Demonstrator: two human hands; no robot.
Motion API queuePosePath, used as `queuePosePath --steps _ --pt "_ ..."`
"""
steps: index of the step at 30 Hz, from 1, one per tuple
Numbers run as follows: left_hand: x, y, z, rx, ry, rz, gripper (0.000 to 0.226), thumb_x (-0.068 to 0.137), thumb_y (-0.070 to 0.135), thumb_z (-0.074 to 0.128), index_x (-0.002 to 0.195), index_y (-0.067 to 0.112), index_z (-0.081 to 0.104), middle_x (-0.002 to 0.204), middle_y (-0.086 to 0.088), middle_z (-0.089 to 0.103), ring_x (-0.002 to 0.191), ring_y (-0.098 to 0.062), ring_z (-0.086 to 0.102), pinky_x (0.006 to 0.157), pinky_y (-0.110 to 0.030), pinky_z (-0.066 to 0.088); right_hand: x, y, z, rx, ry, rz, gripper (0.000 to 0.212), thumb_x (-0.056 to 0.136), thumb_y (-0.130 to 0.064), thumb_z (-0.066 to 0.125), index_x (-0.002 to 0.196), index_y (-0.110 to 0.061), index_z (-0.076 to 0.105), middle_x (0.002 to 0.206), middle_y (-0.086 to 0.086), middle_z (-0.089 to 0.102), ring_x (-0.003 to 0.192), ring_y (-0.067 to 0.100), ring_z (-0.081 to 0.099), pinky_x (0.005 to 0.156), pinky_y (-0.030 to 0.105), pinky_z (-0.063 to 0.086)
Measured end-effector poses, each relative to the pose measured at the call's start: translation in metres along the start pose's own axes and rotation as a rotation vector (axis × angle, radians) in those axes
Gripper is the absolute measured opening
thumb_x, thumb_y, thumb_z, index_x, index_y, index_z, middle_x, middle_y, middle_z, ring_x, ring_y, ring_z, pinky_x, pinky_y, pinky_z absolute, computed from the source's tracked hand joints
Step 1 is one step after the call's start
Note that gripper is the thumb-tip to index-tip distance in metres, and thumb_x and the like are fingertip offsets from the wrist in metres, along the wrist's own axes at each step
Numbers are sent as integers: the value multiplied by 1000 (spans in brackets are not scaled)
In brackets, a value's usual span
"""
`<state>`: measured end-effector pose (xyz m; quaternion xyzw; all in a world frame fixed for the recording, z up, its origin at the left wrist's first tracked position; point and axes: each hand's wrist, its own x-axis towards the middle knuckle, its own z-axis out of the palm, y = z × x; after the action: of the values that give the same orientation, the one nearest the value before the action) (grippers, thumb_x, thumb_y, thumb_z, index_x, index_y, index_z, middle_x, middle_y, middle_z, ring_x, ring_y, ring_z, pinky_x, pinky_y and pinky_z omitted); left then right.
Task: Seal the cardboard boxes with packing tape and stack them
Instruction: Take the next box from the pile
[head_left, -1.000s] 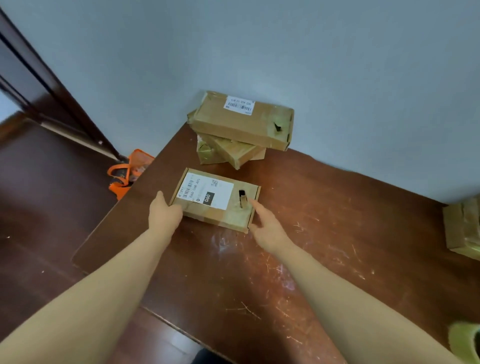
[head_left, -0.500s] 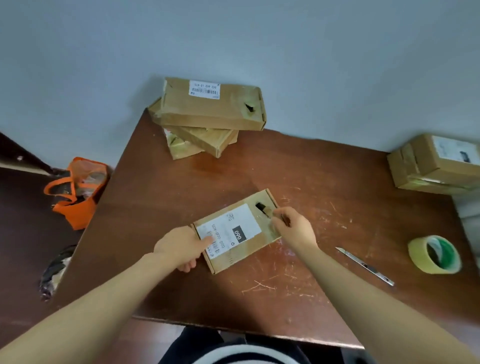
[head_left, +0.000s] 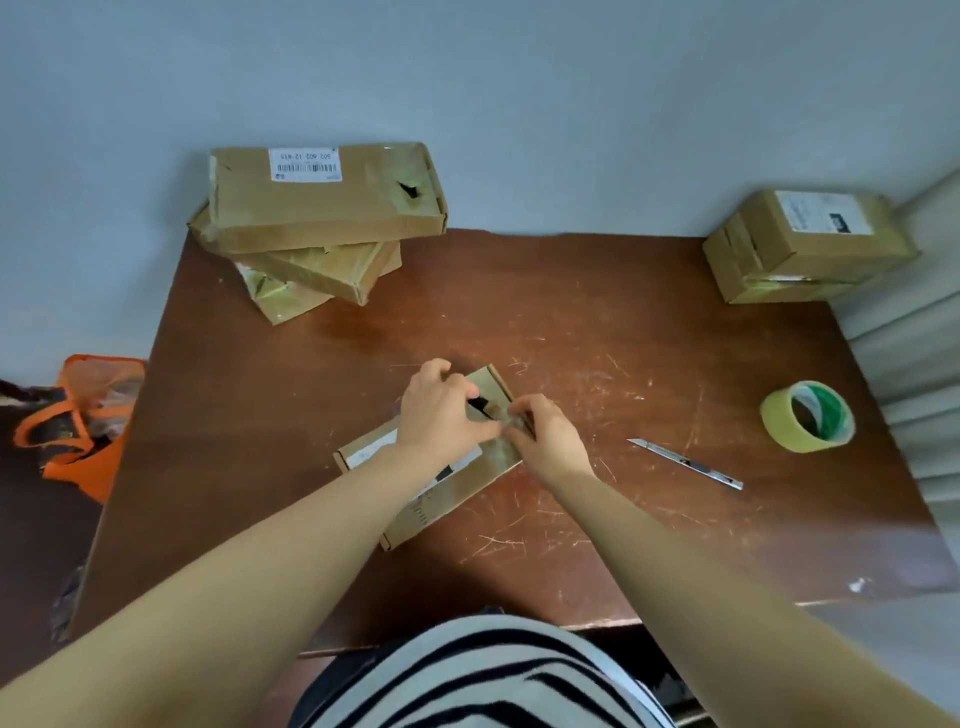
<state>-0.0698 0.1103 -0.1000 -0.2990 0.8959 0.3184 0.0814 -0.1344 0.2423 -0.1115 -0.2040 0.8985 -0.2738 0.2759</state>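
The left hand (head_left: 440, 411) and right hand (head_left: 551, 437) pinch the torn flap of the box (head_left: 462, 496); pulling may rip it wider. Tape (head_left: 808, 415) lies at three o'clock.

I see 6 boxes (head_left: 322, 208): 3 in the left stack (head_left: 332, 270), 2 in the right stack (head_left: 800, 244), 1 single box (head_left: 457, 493). Also 1 tape roll (head_left: 779, 421), 1 knife (head_left: 685, 462), 1 bag (head_left: 78, 457).

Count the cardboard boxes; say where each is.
6. Left hand and right hand hold the centre box; top box, middle box and bottom box stack back left; upper box on lower box back right. Others may be hidden.
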Motion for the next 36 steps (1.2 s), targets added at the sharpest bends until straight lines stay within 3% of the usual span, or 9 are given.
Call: queuePosePath --steps 6,11,18,21,26,29,32,36 --pt "11 9 20 29 81 -59 31 93 32 58 101 6 72 152 -11 27 136 -28 28 106 -34 31 1 6 -4 89 -5 -34 27 95 -25 53 121 -20 57 118 2 54 107 21 51 80 28 43" --pt "17 10 22 -62 7 -141 35 97 27 50 112 2 69 150 -10 27 135 -29 25 104 -26 22 7 13 -2 148 12 -32 18 94 -25 56 111 -19 60 105 -1 54 103 21 51 75 27 40" --pt "22 4 7 -211 8 -150 29 90 24 64 94 -2 75 131 -12 55 131 -22 39 103 -26 31 13 17 1 233 -22 -35 14 92 -22 60 106 -19 59 102 -3 51 95 15 49 75 24 36" --pt "24 -2 5 -228 10 -169 36 91 25 63 86 -9 72 129 -14 54 128 -23 40 101 -29 34 13 17 0 271 -29 -36 14 92 -21 61 106 -18 59 102 -3 51 95 13 49 76 23 35" --pt "28 -7 5 -204 -38 -167 33 89 31 65 99 1 74 132 -10 49 128 -26 36 101 -30 33 12 19 1 325 -43 -23 11 90 -21 63 100 -21 59 103 -4 52 96 13 49 77 23 36" --pt "23 -6 3 -148 72 -77 23 83 31 72 92 11 78 126 -6 51 125 -24 37 95 -31 36 14 20 0 356 -52 -15 11 89 -21 65 96 -25 57 102 -2 53 94 13 50 77 24 38" --pt "20 -3 5 -166 152 -123 18 80 31 76 88 15 78 127 0 48 127 -18 32 85 -26 33 16 21 0 378 -59 -3 12 88 -21 66 93 -27 57 100 -3 53 93 14 50 79 25 41" --pt "19 -6 6 -179 186 -105 15 83 27 72 91 14 76 130 0 47 126 -18 32 83 -24 29 17 21 1 378 -58 0 13 87 -19 66 93 -27 58 100 -2 54 92 13 50 81 25 43"
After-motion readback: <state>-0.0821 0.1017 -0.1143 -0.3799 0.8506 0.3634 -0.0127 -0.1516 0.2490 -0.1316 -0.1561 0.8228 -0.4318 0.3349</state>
